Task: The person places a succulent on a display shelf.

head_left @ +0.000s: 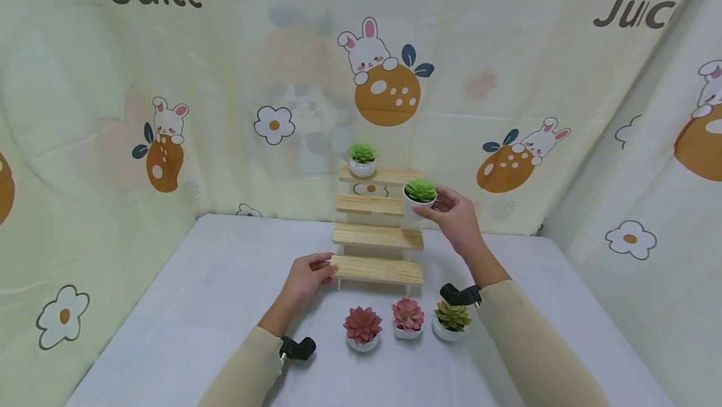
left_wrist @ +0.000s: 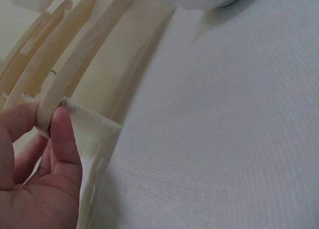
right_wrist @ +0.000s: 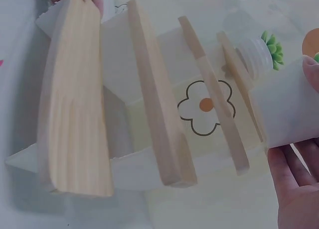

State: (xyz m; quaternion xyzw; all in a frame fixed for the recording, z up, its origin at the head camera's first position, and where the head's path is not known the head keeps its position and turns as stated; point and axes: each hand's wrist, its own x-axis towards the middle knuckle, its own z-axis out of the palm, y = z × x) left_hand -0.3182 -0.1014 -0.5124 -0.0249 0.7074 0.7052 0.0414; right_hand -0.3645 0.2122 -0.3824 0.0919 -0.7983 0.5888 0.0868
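Observation:
A stepped wooden shelf (head_left: 376, 234) stands at the back of the table. My left hand (head_left: 307, 276) pinches the left end of its lowest step (head_left: 376, 269), thumb and finger on the wood (left_wrist: 55, 102). My right hand (head_left: 454, 211) holds a green succulent in a white pot (head_left: 419, 197) just above the right end of the second step from the top; its white pot (right_wrist: 286, 112) shows in the right wrist view. Another green succulent (head_left: 362, 159) sits on the top step, also seen as a ribbed pot (right_wrist: 256, 54) in the right wrist view.
In front of the shelf on the white table (head_left: 186, 306) stand a red succulent (head_left: 363, 328), a pink one (head_left: 407, 318) and a yellow-green one (head_left: 451, 319). Printed curtain walls (head_left: 282, 81) close in the back and both sides.

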